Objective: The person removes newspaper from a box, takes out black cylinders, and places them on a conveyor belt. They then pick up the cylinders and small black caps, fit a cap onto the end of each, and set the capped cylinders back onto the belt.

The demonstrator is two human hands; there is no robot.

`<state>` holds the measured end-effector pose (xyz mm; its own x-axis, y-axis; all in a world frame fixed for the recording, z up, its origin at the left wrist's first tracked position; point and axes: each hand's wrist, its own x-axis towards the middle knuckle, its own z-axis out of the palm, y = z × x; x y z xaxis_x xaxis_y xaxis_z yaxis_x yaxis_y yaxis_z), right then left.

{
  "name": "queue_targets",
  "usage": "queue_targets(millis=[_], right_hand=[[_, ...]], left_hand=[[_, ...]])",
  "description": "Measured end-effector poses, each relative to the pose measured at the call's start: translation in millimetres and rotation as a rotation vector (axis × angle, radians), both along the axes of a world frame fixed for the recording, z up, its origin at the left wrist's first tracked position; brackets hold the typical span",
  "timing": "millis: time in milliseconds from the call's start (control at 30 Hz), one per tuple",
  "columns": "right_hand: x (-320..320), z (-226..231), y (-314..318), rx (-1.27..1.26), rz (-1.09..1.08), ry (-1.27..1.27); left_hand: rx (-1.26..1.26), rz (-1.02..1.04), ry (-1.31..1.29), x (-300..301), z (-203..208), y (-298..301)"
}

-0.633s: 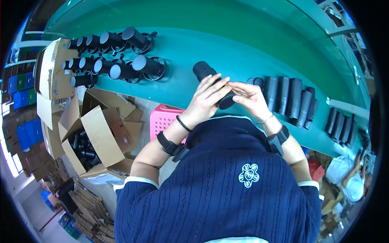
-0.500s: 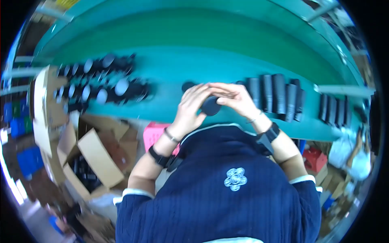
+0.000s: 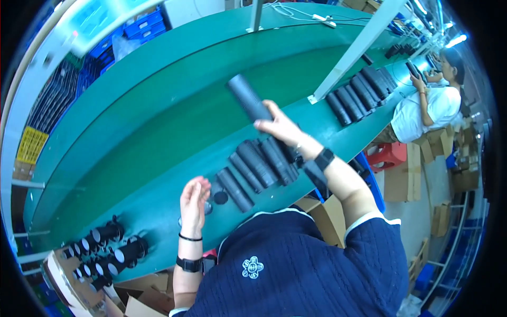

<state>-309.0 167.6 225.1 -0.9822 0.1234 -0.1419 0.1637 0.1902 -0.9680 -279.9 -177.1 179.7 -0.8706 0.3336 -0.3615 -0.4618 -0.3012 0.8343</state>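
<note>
My right hand point(image 3: 280, 126) is closed round the lower end of a black ribbed tube point(image 3: 247, 98), which it holds tilted above the green bench. Below that hand, a row of similar black tubes point(image 3: 253, 166) lies side by side on the bench. My left hand point(image 3: 194, 205) is raised at the bench's near side, fingers loosely bent, with nothing visible in it. Just right of it sit a round black cap point(image 3: 220, 197) and a single black tube point(image 3: 235, 189). Another small round piece point(image 3: 207, 208) is partly hidden behind my left hand.
Black cylinders with pale round ends point(image 3: 113, 248) stand in rows at the left beside a cardboard box point(image 3: 66, 274). A metal post point(image 3: 354, 53) rises from the bench point(image 3: 158, 158). Farther right are more black tubes point(image 3: 359, 92) and a seated co-worker point(image 3: 422, 108) holding a dark object.
The view has swung to the right. My hands, together round a black round-ended piece before, are now apart; my right hand holds a tube up over the bench.
</note>
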Motion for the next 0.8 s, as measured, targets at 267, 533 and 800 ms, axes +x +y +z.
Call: queue_targets(millis=[267, 533, 800], right_hand=[[-122.3, -110.7, 230.9, 0.754, -0.462, -0.202], [-144.7, -174.7, 291.6, 1.008, -0.425, -0.37], [-75.5, -109.4, 214.4, 0.901, -0.081, 0.071]], left_hand=[[-0.107, 0.121, -0.261, 12.6, -22.9, 49.5], [-0.187, 0.3, -0.33, 27.9, -19.8, 70.7], [-0.174, 0.166, -0.321, 18.8, -32.6, 98.5]])
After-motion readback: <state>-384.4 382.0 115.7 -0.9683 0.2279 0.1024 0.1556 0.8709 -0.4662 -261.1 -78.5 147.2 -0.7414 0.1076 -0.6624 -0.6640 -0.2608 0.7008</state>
